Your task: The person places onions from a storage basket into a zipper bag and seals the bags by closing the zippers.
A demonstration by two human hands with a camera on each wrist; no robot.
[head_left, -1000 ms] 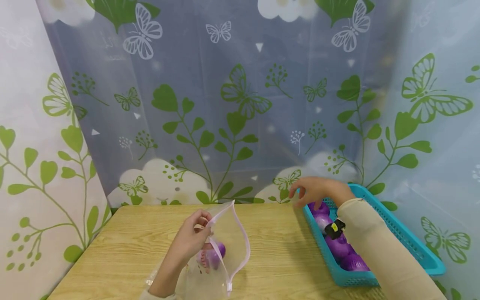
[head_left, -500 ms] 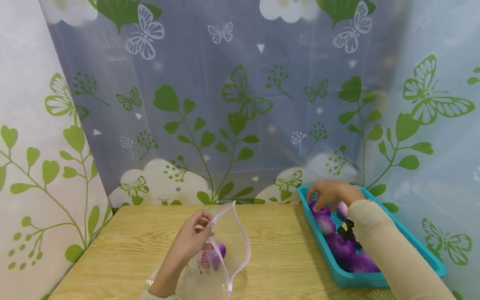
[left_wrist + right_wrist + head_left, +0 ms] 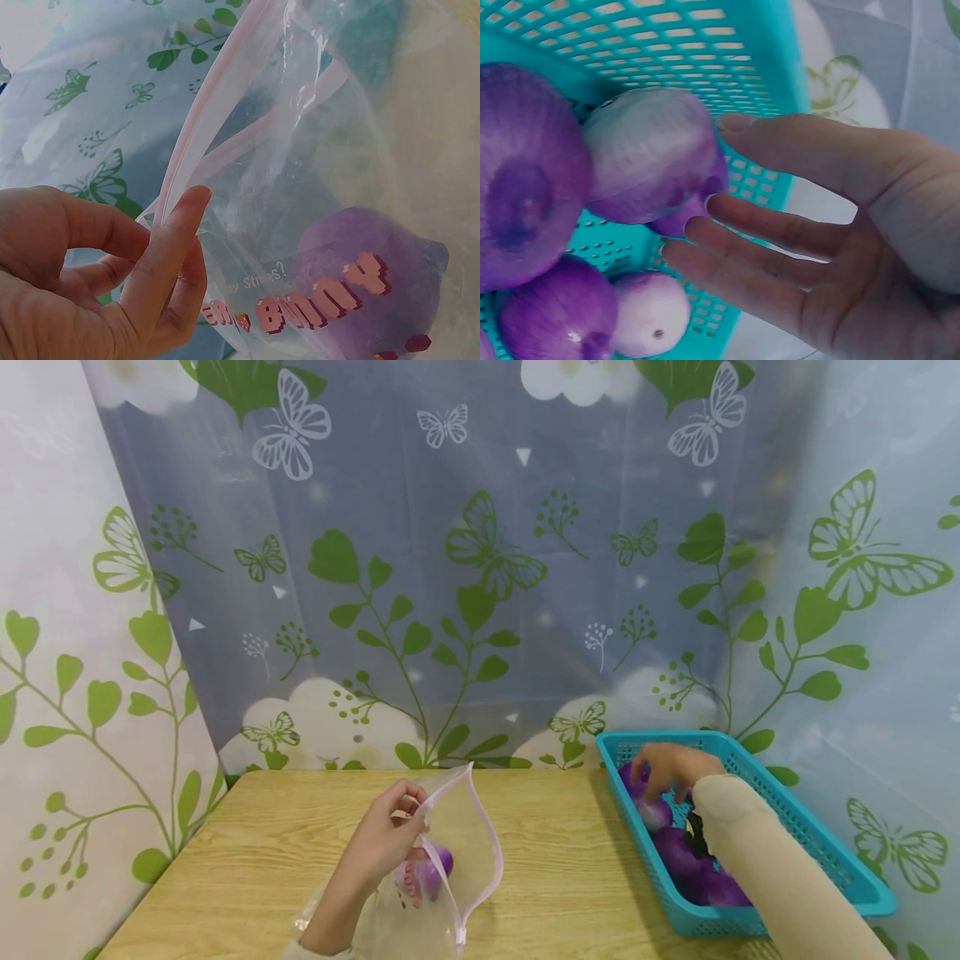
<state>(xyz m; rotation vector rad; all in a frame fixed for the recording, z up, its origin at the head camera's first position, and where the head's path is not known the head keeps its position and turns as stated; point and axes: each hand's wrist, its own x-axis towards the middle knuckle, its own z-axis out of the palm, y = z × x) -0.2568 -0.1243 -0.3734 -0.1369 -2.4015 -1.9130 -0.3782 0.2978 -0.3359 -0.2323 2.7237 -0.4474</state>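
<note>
Pale wood-grain covers the table (image 3: 555, 860) before butterfly-printed sheets (image 3: 375, 485). The left hand (image 3: 386, 835) pinches a clear bag (image 3: 476, 835) holding one purple onion (image 3: 375, 232); the right hand (image 3: 675, 768), fingers extended, hovers beside loose onions (image 3: 678, 852) in a turquoise basket (image 3: 813, 831).

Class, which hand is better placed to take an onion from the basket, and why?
Probably the right hand: it holds nothing, and its fingers are beside an onion in the basket. The left hand pinches the bag, away from the basket.
</note>
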